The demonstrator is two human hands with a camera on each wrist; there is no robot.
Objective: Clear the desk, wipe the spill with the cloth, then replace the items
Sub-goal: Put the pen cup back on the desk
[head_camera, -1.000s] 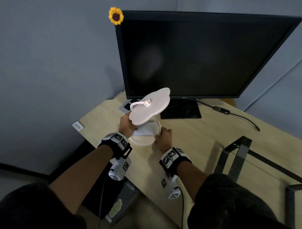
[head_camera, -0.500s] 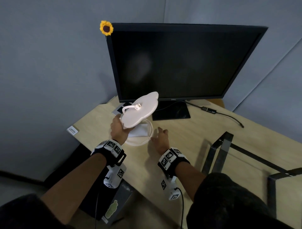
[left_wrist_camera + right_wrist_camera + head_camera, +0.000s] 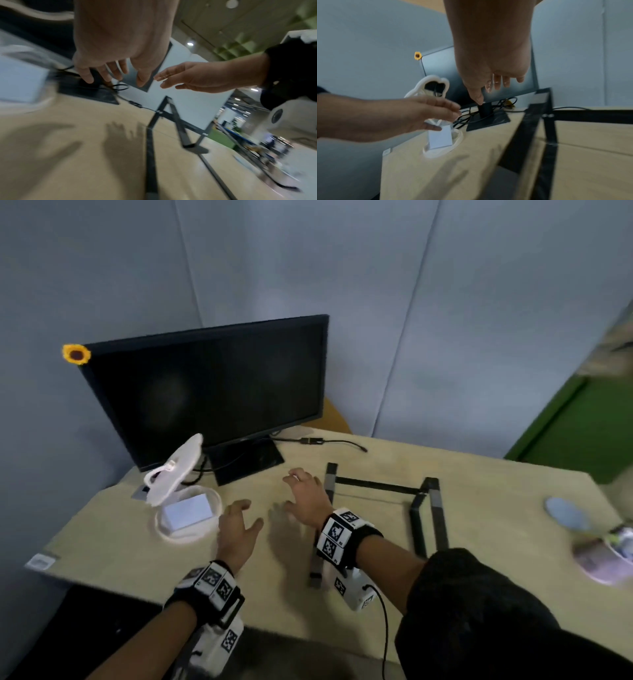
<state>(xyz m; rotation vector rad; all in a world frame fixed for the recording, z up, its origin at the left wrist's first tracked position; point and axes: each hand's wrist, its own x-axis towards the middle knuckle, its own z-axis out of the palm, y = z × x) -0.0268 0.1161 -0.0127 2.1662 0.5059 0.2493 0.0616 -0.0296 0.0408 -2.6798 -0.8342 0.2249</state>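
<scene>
A white cloud-shaped box (image 3: 187,520) stands at the desk's left end with its lid (image 3: 176,470) tipped up and open; a white block lies inside. My left hand (image 3: 239,520) hovers just right of the box, fingers spread, holding nothing. My right hand (image 3: 299,491) hovers over the middle of the desk, also empty with loose fingers, beside a black metal stand (image 3: 380,501). In the right wrist view the left hand (image 3: 435,112) is in front of the box (image 3: 442,142). A flat pale-blue thing (image 3: 565,511), blurred, lies at the far right.
A dark monitor (image 3: 205,398) with a sunflower clip (image 3: 76,355) stands at the back left, its base (image 3: 246,465) and cable (image 3: 329,441) on the desk (image 3: 274,577). A blurred lilac object (image 3: 603,559) sits at the right edge.
My left hand has let go of the lid, which stays up. Both hands have moved right, away from the box. The head view has swung right and pulled back.
</scene>
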